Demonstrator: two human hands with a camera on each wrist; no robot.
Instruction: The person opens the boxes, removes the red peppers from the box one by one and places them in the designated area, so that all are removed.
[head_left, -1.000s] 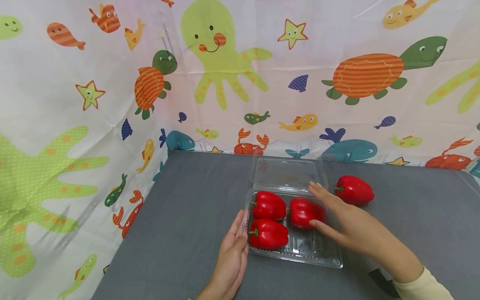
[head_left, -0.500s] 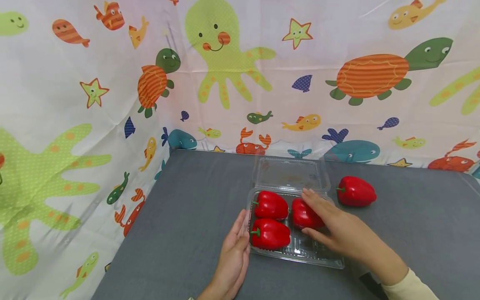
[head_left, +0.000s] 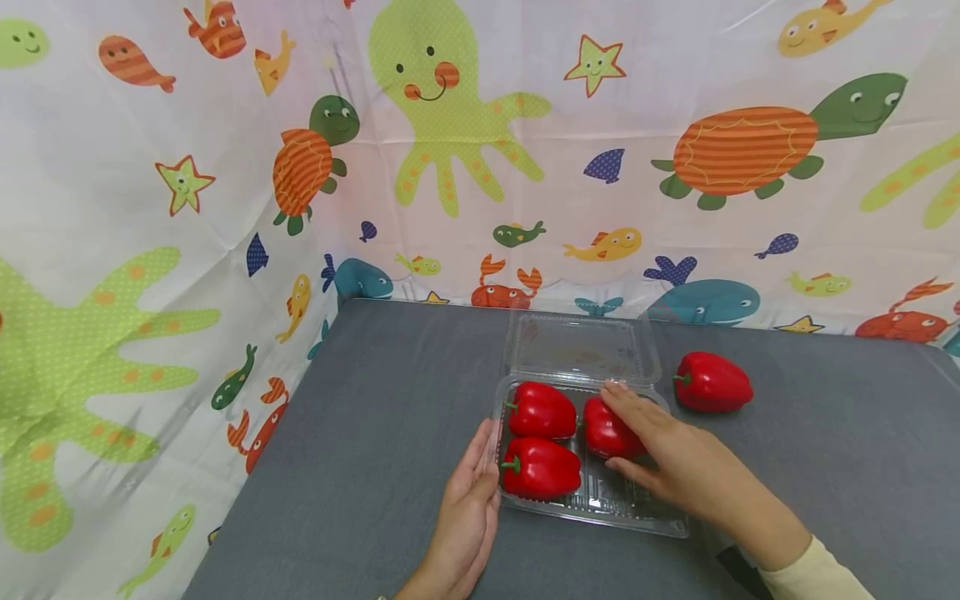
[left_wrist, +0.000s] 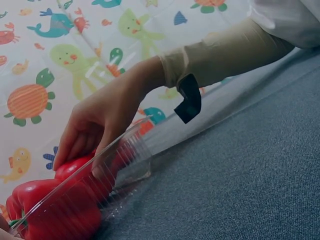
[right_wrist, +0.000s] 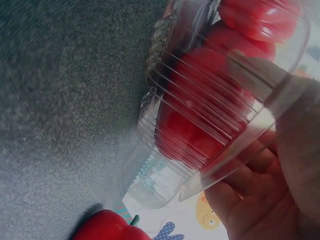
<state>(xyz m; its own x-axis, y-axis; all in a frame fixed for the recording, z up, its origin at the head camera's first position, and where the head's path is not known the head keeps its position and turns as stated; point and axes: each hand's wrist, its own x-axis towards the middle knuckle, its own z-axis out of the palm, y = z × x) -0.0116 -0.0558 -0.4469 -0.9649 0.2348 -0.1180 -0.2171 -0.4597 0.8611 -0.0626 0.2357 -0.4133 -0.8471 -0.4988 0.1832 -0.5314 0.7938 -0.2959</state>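
Note:
A clear plastic clamshell container [head_left: 637,523] lies on the grey table with three red bell peppers in it. Two of them, the back pepper [head_left: 543,410] and the front pepper [head_left: 543,469], fill its left side with green stems pointing left. My right hand [head_left: 693,467] holds the third bell pepper [head_left: 604,429], thumb on the near side and fingers over the far side, inside the container's right half. At the left wall my left hand [head_left: 465,512] holds the container's edge between thumb and fingers. The right wrist view shows the right thumb through the ribbed plastic.
The container's lid [head_left: 577,346] stands folded back behind it. Another red bell pepper [head_left: 712,382] lies on the grey table [head_left: 405,375] to the right of the lid. A curtain [head_left: 465,242] printed with sea animals hangs along the back and left.
My right hand has moved left and down onto the third bell pepper, closing round it by half a second ago. The left hand keeps its place at the container's edge.

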